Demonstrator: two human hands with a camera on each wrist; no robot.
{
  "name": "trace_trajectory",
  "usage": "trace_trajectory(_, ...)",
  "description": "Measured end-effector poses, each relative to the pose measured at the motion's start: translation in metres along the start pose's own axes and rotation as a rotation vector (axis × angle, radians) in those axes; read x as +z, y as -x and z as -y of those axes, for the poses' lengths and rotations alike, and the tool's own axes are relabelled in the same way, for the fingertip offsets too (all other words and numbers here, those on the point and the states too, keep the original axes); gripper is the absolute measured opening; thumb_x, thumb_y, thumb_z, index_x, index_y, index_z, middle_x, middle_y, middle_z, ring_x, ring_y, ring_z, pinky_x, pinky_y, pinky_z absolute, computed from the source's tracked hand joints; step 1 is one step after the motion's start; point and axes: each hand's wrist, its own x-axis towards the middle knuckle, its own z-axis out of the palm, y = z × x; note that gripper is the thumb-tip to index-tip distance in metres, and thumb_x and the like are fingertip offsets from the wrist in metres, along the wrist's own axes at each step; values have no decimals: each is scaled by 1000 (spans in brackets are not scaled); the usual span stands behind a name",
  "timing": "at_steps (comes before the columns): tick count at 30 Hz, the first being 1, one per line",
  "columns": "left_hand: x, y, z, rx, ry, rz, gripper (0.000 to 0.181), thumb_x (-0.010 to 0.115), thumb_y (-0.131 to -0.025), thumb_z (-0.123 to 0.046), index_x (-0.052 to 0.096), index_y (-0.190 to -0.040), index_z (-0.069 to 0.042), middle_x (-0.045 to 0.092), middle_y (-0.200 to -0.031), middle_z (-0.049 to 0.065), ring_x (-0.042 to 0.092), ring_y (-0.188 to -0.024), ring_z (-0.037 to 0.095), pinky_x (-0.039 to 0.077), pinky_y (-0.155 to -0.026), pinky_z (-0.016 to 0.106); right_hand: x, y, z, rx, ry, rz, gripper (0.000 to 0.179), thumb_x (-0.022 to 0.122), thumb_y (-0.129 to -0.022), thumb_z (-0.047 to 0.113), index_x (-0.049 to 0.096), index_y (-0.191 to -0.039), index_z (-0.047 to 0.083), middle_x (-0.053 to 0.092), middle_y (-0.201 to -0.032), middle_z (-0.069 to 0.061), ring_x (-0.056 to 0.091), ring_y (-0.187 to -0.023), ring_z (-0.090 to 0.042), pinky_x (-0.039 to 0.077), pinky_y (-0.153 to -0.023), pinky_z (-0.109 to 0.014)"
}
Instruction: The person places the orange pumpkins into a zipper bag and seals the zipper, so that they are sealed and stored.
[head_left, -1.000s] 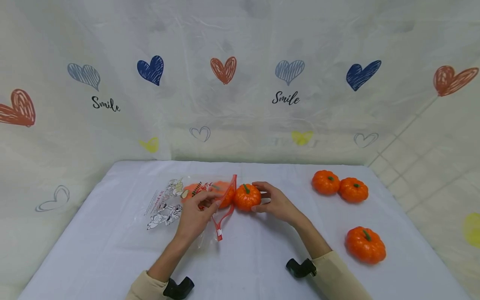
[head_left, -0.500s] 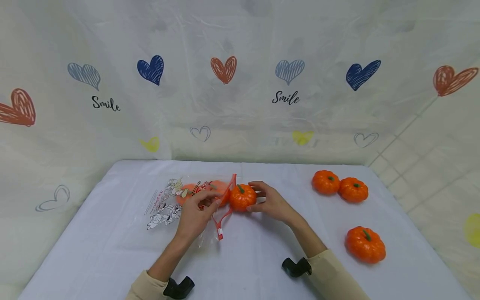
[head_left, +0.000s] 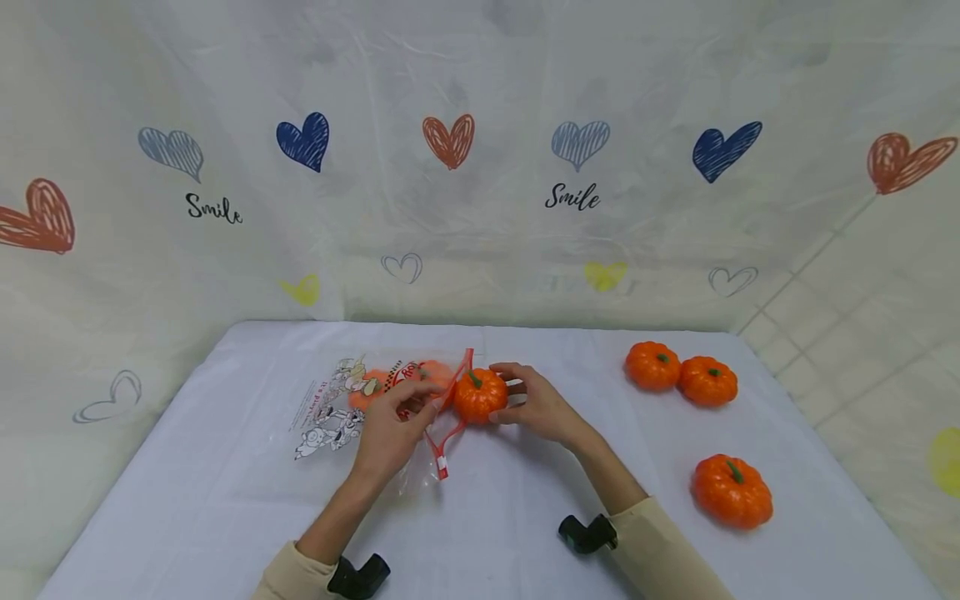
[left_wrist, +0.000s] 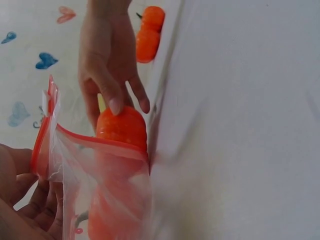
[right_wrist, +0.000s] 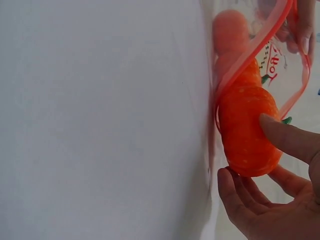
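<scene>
at the left a clear bag (head_left: 322,417) lies on the white table (head_left: 150,521), with orange pumpkins (right_wrist: 231,31) showing through its plastic; at least two look to be inside, though the print and a hand hide too much for a sure count. the left hand (head_left: 390,429) pinches the bag's red rim (left_wrist: 102,141) between thumb and fingers, and the mouth stands open. at that mouth is another pumpkin (head_left: 482,397), partly past the rim, its outer part bare. the right hand (head_left: 538,408) grasps it, thumb on one side and fingers round the other. farther right, two loose pumpkins (head_left: 652,367) sit side by side at the back, seemingly touching, and a single pumpkin (head_left: 732,492) rests alone nearer the front. i would judge the bagging about halfway: some in, one at the mouth, three outside and untouched.
</scene>
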Motion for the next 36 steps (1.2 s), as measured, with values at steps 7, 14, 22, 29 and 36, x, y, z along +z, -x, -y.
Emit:
trace_trajectory(7,0,0,0,11,8,-10,19,74,-95,-14,79,-112,-20,71,-98,3,60,-91,18,52,-75,19,1,0,4,-6,18,9,71,83,-88,12,51,-151,10,59,-144,-16,62,-126,-36,57,-103,-49)
trace_trajectory(14,0,-1,-1,29,19,-19,16,76,-96,-18,79,-111,-21,70,-96,3,60,-90,19,51,-76,20,4,-1,6,18,11,-4,70,83,-87,13,51,-149,11,59,-145,-15,62,-126,-34,58,-103,-47)
trace_trajectory(22,0,0,0,31,31,-15,17,75,-96,-15,79,-112,-20,70,-97,3,60,-90,20,52,-75,18,5,-2,5,7,-12,-14,63,84,-87,11,53,-142,6,60,-143,-15,62,-127,-34,56,-106,-49)
trace_trajectory(29,1,1,-1,44,28,-31,17,77,-95,-17,79,-112,-20,70,-96,3,60,-90,19,52,-77,18,8,-4,5,9,-16,-6,63,84,-87,13,55,-142,8,61,-142,-13,62,-126,-32,57,-104,-48)
trace_trajectory(36,1,2,-3,33,15,-35,18,77,-95,-18,79,-113,-20,71,-99,2,61,-91,19,52,-77,17,11,-8,5,27,-10,-7,63,84,-87,14,55,-143,9,62,-141,-12,63,-126,-32,56,-105,-48)
